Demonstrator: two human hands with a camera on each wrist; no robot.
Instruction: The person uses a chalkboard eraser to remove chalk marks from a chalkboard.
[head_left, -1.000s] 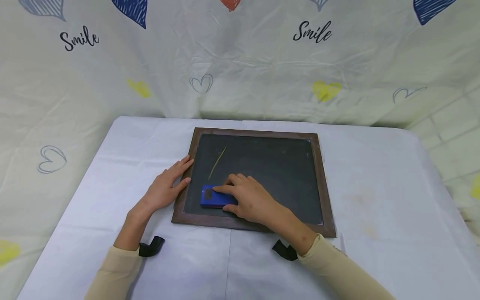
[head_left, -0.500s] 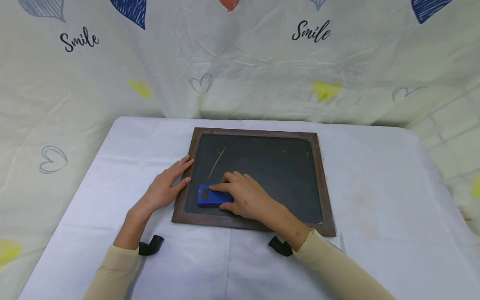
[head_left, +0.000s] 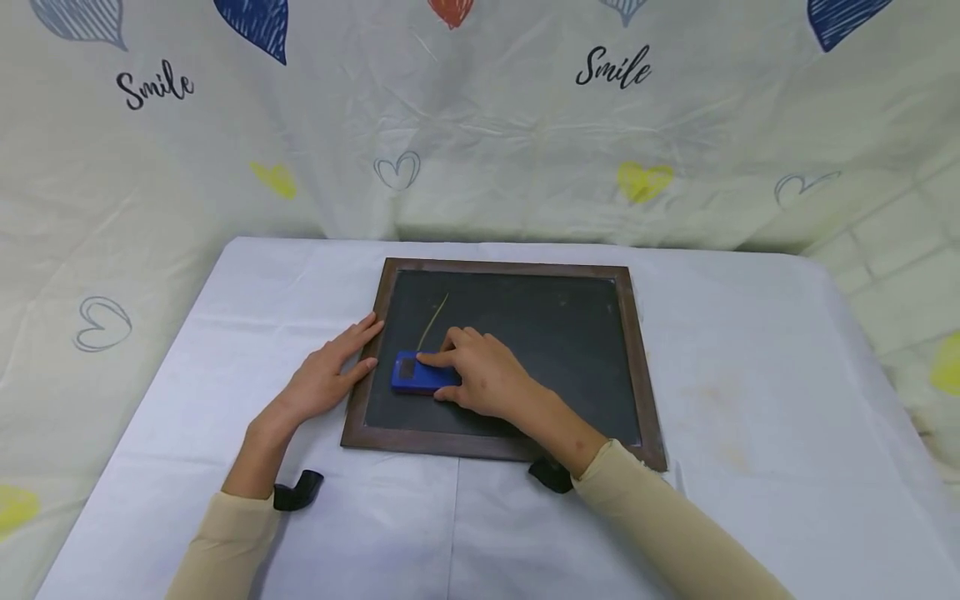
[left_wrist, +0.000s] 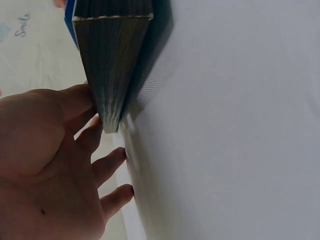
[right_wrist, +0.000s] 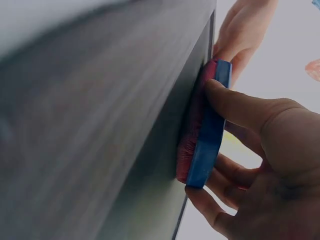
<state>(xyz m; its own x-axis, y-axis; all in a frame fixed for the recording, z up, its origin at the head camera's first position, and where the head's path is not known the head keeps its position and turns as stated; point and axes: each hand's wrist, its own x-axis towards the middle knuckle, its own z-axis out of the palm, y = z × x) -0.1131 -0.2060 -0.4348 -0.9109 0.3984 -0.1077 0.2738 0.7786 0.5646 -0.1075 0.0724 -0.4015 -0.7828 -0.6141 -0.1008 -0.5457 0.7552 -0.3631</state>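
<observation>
A small blackboard (head_left: 540, 358) in a brown wooden frame (head_left: 510, 266) lies flat on the table. My right hand (head_left: 487, 375) grips a blue board eraser (head_left: 423, 375) on the lower left of its dark surface. In the right wrist view the eraser's red felt (right_wrist: 190, 145) faces the board, with the thumb on one side and fingers on the other. A thin yellow chalk line (head_left: 432, 321) slants up from the eraser's top edge. My left hand (head_left: 322, 383), fingers extended, rests against the frame's left side; the left wrist view shows thumb and fingertips at the frame's edge (left_wrist: 110, 70).
A white cloth (head_left: 750, 375) covers the table around the board. Behind it hangs a pale curtain (head_left: 510, 125) printed with hearts and "Smile". Black straps (head_left: 298, 492) stick out at both wrists.
The right hand has slid the eraser slightly left, then up the board, so it now meets the chalk line's lower end. The left hand stays at the frame.
</observation>
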